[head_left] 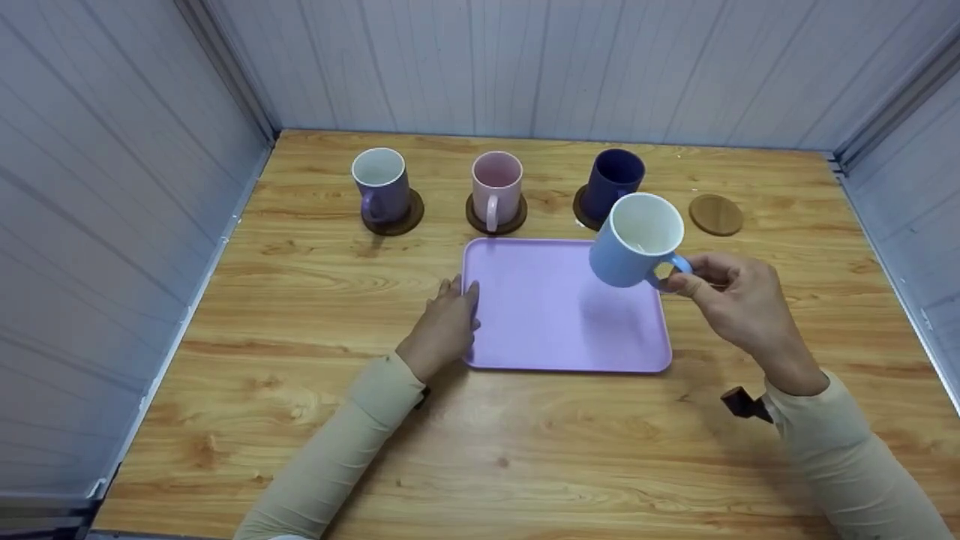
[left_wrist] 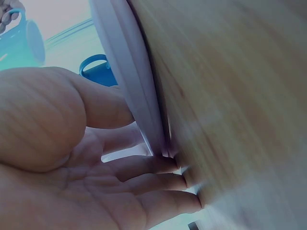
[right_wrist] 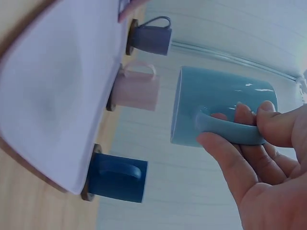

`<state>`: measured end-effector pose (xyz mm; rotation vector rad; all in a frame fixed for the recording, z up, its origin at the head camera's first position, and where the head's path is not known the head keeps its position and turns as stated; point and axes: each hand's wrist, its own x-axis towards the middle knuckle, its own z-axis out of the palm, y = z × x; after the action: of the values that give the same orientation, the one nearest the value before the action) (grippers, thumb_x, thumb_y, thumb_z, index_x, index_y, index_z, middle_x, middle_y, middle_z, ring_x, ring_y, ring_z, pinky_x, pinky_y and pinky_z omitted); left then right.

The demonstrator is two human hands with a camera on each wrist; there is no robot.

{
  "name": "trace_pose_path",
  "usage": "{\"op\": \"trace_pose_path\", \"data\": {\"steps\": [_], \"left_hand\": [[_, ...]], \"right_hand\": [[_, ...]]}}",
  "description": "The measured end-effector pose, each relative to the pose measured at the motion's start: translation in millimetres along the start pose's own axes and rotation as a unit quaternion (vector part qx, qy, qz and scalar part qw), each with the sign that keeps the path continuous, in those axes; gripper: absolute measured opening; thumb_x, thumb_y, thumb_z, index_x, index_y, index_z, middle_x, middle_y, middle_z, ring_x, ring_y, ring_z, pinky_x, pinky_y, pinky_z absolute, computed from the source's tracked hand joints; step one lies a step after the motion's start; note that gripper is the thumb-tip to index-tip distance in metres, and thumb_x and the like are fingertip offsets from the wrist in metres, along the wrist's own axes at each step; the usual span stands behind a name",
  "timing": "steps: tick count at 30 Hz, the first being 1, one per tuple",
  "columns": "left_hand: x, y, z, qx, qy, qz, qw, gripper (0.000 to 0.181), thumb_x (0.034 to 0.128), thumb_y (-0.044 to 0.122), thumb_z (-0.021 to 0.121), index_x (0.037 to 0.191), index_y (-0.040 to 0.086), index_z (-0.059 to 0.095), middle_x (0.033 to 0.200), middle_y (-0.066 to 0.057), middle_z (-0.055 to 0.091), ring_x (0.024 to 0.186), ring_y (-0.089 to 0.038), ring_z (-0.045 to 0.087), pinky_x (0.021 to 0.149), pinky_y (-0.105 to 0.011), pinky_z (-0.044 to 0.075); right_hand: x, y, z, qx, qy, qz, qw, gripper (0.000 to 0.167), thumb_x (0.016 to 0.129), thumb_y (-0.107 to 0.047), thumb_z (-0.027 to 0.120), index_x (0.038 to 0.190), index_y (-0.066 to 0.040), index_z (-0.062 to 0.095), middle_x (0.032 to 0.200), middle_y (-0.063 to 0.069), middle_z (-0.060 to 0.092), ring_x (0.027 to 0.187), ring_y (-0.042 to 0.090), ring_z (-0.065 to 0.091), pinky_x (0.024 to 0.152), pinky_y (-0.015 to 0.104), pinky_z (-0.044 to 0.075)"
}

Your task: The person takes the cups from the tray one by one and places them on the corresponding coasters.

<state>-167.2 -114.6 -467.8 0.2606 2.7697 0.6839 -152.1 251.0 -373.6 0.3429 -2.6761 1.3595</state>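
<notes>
My right hand [head_left: 750,304] pinches the handle of a light blue mug [head_left: 630,251], white inside, and holds it in the air over the right part of a lilac tray [head_left: 540,307]. Close up in the right wrist view, thumb and fingers close round that handle, the light blue mug [right_wrist: 225,96] tilted there. At the tray's left edge is my left hand [head_left: 444,326]. Its thumb lies over the rim and its other fingers are along the outer side, fingertips at the tabletop, as the left wrist view shows with the tray rim [left_wrist: 134,72] between them.
Behind the tray stand a purple mug [head_left: 390,196], a pink mug [head_left: 506,199] and a dark blue mug [head_left: 600,191], each on a dark round coaster. A bare wooden coaster [head_left: 716,215] lies at the back right. Pale panel walls [head_left: 495,67] enclose the wooden table [head_left: 525,457].
</notes>
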Motion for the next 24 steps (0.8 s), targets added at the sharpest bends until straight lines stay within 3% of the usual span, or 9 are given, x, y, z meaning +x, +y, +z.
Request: {"op": "trace_pose_path", "data": {"steps": [7, 18, 24], "left_hand": [[0.1, -1.3, 0.7, 0.004, 0.003, 0.006, 1.0000, 0.064, 0.1008, 0.009, 0.063, 0.158, 0.000, 0.037, 0.163, -0.033, 0.025, 0.153, -0.050, 0.020, 0.119, -0.067, 0.024], [0.3, -2.0, 0.7, 0.001, 0.006, 0.011, 0.9999, 0.063, 0.1005, 0.009, 0.064, 0.158, -0.001, 0.038, 0.162, -0.035, 0.025, 0.152, -0.052, 0.021, 0.117, -0.069, 0.025], [1.0, -0.7, 0.4, 0.003, 0.003, 0.006, 1.0000, 0.064, 0.0997, 0.009, 0.065, 0.158, 0.000, 0.038, 0.163, -0.034, 0.025, 0.152, -0.052, 0.020, 0.118, -0.069, 0.025]], "right_hand": [[16.3, -7.4, -14.3, 0.007, 0.061, -0.022, 0.9979, 0.017, 0.095, -0.014, 0.076, 0.103, 0.001, 0.077, 0.094, 0.003, 0.080, 0.085, 0.003, 0.075, 0.078, 0.015, 0.057], [42.7, -4.7, -33.5, -0.013, 0.146, 0.013, 0.9892, 0.035, 0.090, -0.026, 0.082, 0.108, 0.003, 0.077, 0.085, -0.015, 0.075, 0.078, 0.001, 0.073, 0.071, 0.012, 0.055], [56.6, 2.3, -42.3, 0.024, 0.185, 0.018, 0.9822, 0.027, 0.090, -0.015, 0.082, 0.106, 0.006, 0.077, 0.080, -0.012, 0.075, 0.073, 0.004, 0.074, 0.069, 0.014, 0.057]]}}
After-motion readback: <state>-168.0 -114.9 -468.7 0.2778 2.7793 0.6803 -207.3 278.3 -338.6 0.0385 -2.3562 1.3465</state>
